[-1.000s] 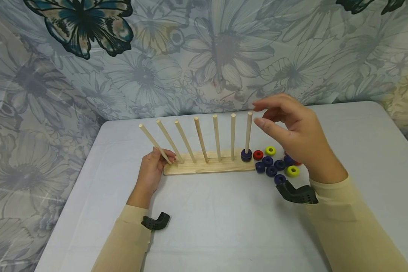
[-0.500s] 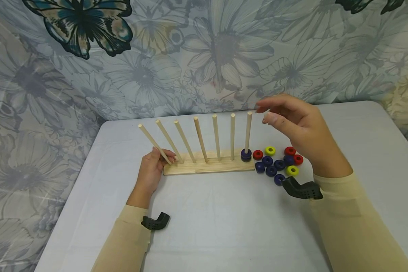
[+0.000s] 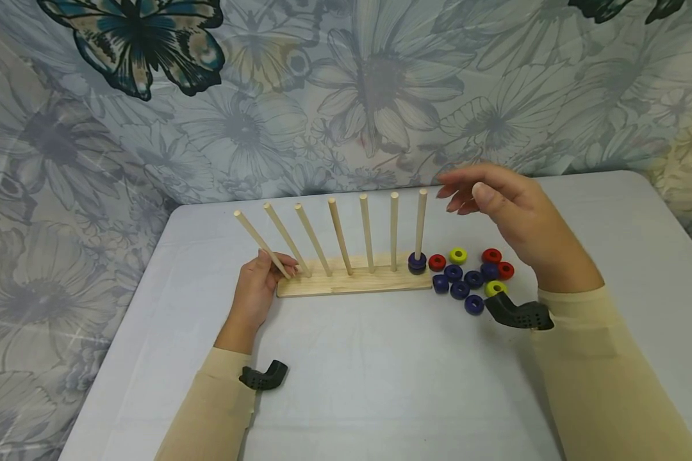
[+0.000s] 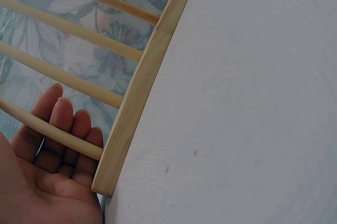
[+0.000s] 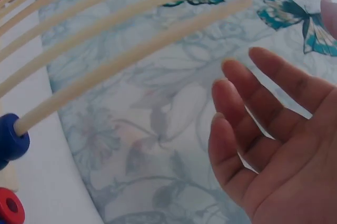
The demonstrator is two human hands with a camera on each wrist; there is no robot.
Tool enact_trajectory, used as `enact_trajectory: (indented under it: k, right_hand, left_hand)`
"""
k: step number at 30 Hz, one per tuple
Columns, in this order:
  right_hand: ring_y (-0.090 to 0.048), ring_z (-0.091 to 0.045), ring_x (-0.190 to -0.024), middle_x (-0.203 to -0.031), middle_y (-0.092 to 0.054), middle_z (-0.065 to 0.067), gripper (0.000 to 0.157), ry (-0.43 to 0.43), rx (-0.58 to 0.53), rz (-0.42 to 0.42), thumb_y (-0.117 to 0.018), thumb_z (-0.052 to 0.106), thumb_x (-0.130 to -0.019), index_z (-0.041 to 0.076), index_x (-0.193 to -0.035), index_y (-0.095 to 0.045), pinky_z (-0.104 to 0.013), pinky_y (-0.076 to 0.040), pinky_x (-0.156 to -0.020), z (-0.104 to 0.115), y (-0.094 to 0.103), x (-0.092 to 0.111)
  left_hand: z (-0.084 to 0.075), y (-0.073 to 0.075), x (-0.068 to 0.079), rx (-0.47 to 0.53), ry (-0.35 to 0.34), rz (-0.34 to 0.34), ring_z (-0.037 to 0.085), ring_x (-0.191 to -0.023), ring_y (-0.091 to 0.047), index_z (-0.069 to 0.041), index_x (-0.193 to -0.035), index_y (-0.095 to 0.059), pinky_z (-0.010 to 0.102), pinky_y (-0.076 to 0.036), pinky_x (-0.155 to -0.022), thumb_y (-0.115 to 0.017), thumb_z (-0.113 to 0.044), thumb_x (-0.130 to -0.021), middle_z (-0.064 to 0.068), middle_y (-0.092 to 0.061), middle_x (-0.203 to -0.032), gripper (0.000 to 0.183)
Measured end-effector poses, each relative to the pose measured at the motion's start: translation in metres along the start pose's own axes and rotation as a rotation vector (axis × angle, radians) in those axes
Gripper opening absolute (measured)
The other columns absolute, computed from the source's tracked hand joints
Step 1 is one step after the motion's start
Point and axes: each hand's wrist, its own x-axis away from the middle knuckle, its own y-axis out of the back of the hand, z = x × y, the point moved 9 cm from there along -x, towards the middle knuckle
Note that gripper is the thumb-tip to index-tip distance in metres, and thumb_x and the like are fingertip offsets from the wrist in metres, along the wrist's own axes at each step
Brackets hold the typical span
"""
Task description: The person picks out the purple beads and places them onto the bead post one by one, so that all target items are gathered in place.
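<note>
A wooden stand (image 3: 354, 286) with a row of several upright pegs lies across the table. My left hand (image 3: 257, 282) rests at its left end. In the left wrist view, the loosely bent fingers (image 4: 62, 116) pass behind the leftmost peg (image 4: 58, 135); its thumb is hidden there. Two dark blue rings (image 3: 417, 263) sit stacked at the bottom of the rightmost peg (image 3: 421, 224). Just right of that peg's top, my right hand (image 3: 504, 218) hovers with relaxed fingers and holds nothing. The right wrist view shows its fingers (image 5: 274, 108) spread, apart from the peg.
Loose rings lie right of the stand: several blue ones (image 3: 459, 290), red ones (image 3: 436, 262) and yellow ones (image 3: 458, 255). A white cloth covers the table (image 3: 346, 384). Behind it hangs a flowered backdrop (image 3: 380, 96) with butterflies. Each wrist wears a black mount (image 3: 519, 314).
My right hand has drawn slightly right, away from the rightmost peg's top, and its thumb and fingers have loosened. The red rings behind it have come into sight. My left hand has stayed put.
</note>
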Motion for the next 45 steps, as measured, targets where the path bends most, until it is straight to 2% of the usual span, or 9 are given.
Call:
enact_trajectory:
  k: [9,16,20,26,30,35,38,42,45]
  right_hand:
    - [-0.06,-0.039,-0.115,-0.132,-0.065,-0.028,0.039,-0.064,0.023,0.072,-0.047,0.014,-0.115,-0.01,-0.14,-0.066,-0.035,-0.049,-0.102,-0.014,0.017,0.005]
    - [-0.062,-0.035,-0.115,-0.135,-0.065,-0.026,0.041,-0.1,0.028,0.09,-0.048,0.012,-0.116,-0.019,-0.141,-0.058,-0.034,-0.05,-0.102,-0.025,0.027,0.008]
    - [-0.063,-0.035,-0.116,-0.136,-0.064,-0.026,0.035,-0.15,0.07,0.105,-0.047,0.006,-0.115,-0.011,-0.14,-0.064,-0.033,-0.05,-0.101,-0.033,0.028,0.01]
    - [-0.063,-0.033,-0.119,-0.138,-0.065,-0.019,0.036,-0.224,0.176,0.126,-0.044,0.005,-0.116,0.002,-0.141,-0.069,-0.031,-0.051,-0.101,-0.045,0.032,0.013]
    - [-0.065,-0.031,-0.117,-0.137,-0.066,-0.015,0.033,-0.291,0.258,0.143,-0.048,0.007,-0.115,0.0,-0.141,-0.068,-0.029,-0.053,-0.099,-0.056,0.041,0.017]
    - [-0.065,-0.031,-0.118,-0.138,-0.066,-0.01,0.032,-0.437,0.367,0.168,-0.055,0.017,-0.114,0.005,-0.141,-0.068,-0.03,-0.055,-0.096,-0.07,0.055,0.027]
    - [-0.065,-0.031,-0.12,-0.141,-0.065,-0.008,0.034,-0.507,0.372,0.172,-0.06,0.019,-0.112,0.007,-0.144,-0.066,-0.03,-0.054,-0.096,-0.078,0.064,0.034]
    - [-0.065,-0.028,-0.124,-0.145,-0.064,-0.007,0.041,-0.557,0.359,0.194,-0.068,0.014,-0.108,0.003,-0.148,-0.062,-0.028,-0.052,-0.097,-0.089,0.073,0.043]
    - [-0.064,-0.03,-0.127,-0.148,-0.062,-0.012,0.047,-0.581,0.35,0.232,-0.071,0.012,-0.105,0.002,-0.15,-0.06,-0.038,-0.051,-0.1,-0.097,0.075,0.048]
  left_hand:
    - [0.0,0.0,0.001,0.001,-0.001,0.0,0.019,-0.096,-0.071,0.023,-0.108,-0.067,0.029,-0.054,-0.091,-0.051,-0.074,-0.101,0.006,-0.069,-0.088,0.099]
    - [0.0,0.0,0.001,0.014,-0.009,0.004,0.019,-0.096,-0.071,0.023,-0.108,-0.066,0.029,-0.054,-0.091,-0.051,-0.073,-0.102,0.006,-0.07,-0.089,0.097]
    - [-0.001,0.0,0.001,0.016,-0.012,0.004,0.018,-0.095,-0.071,0.023,-0.108,-0.066,0.029,-0.054,-0.09,-0.051,-0.072,-0.102,0.005,-0.07,-0.089,0.097]
    - [0.0,0.0,0.001,0.006,-0.008,0.0,0.018,-0.095,-0.07,0.023,-0.108,-0.067,0.029,-0.053,-0.089,-0.05,-0.072,-0.103,0.005,-0.07,-0.089,0.096]
    - [0.0,0.0,0.001,0.003,-0.01,0.0,0.017,-0.095,-0.07,0.023,-0.108,-0.067,0.029,-0.053,-0.09,-0.05,-0.072,-0.103,0.005,-0.07,-0.089,0.096]
    - [0.0,0.0,0.001,-0.002,-0.014,0.004,0.018,-0.095,-0.07,0.024,-0.109,-0.066,0.029,-0.053,-0.09,-0.049,-0.071,-0.104,0.005,-0.07,-0.09,0.097]
    - [0.0,0.0,0.001,-0.006,-0.012,0.004,0.018,-0.096,-0.07,0.024,-0.109,-0.066,0.029,-0.054,-0.09,-0.049,-0.071,-0.104,0.005,-0.07,-0.09,0.096]
    - [0.001,0.0,0.001,-0.01,-0.007,0.001,0.018,-0.096,-0.071,0.023,-0.108,-0.067,0.029,-0.054,-0.089,-0.049,-0.072,-0.103,0.005,-0.07,-0.09,0.096]
    - [0.001,0.001,0.001,-0.005,-0.007,-0.002,0.018,-0.096,-0.071,0.023,-0.109,-0.067,0.029,-0.054,-0.089,-0.05,-0.072,-0.102,0.005,-0.07,-0.089,0.098]
